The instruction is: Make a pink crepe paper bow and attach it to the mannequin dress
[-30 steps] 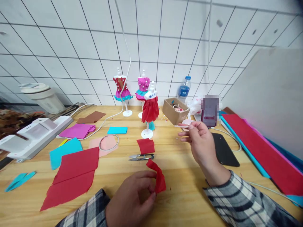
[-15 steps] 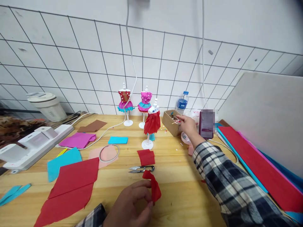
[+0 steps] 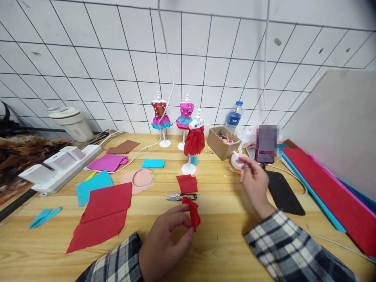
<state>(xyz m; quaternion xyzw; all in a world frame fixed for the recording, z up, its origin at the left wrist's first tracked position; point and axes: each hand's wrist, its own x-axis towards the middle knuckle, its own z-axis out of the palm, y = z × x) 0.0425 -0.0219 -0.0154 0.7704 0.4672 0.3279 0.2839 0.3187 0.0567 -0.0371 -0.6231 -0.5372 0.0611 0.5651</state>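
Note:
My left hand pinches a folded piece of red crepe paper just above the wooden table. My right hand hovers in front of a small round white dish, its fingers curled around something small that I cannot make out. Thread snips and a small red paper square lie between my hands. A white mannequin in a red paper dress stands behind them, beside an open cardboard box of small parts.
Two more dressed mannequins stand at the wall. Red, cyan and magenta paper sheets lie at the left by a white power strip. A phone, black pad, water bottle and long paper rolls are at the right.
My right hand has drawn back from the cardboard box toward me and now hovers near the white dish. The left hand keeps its hold on the red paper. The camera has shifted slightly.

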